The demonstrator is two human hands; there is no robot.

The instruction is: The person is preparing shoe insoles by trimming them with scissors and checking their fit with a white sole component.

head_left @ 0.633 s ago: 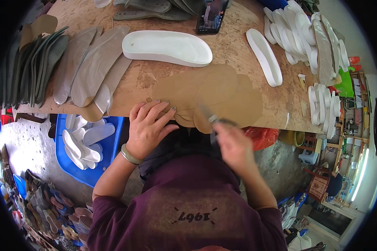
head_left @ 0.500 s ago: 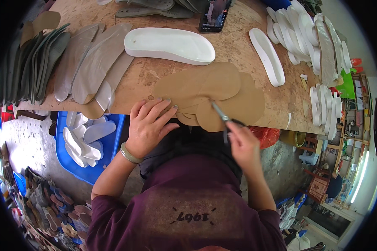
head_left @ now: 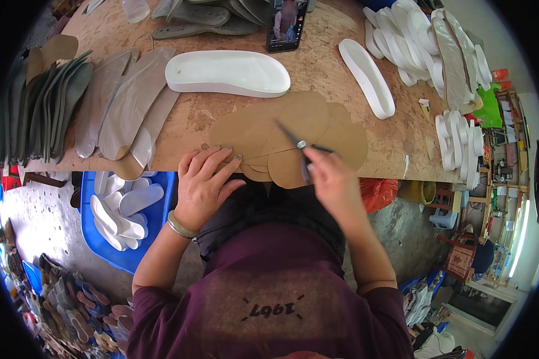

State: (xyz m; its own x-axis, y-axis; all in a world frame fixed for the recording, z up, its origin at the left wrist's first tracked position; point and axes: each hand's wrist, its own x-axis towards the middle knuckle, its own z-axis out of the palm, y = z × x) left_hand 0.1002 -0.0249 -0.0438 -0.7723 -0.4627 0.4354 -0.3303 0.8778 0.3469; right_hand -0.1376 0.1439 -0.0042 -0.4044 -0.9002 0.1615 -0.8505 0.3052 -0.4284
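Several overlapping brown insole pieces lie at the table's front edge. My left hand rests with fingers stretched out over their near left side and the table edge. In my right hand is a pair of scissors with dark handles. Their blades are closed and point away to the left, over the brown pieces. Whether the tips touch the pieces I cannot tell. Just beyond lies a white shoe sole, and a second white sole lies farther right.
Dark insoles and plastic-wrapped insoles fill the table's left. White soles are piled at the far right. A phone stands at the back. Below the edge, a blue bin holds white soles, and a red bag hangs near my right arm.
The scissors' tips have swung up and left across the brown pieces, with my right hand slightly left and lower. My left hand stays nearly in place. The whole view has shifted slightly.
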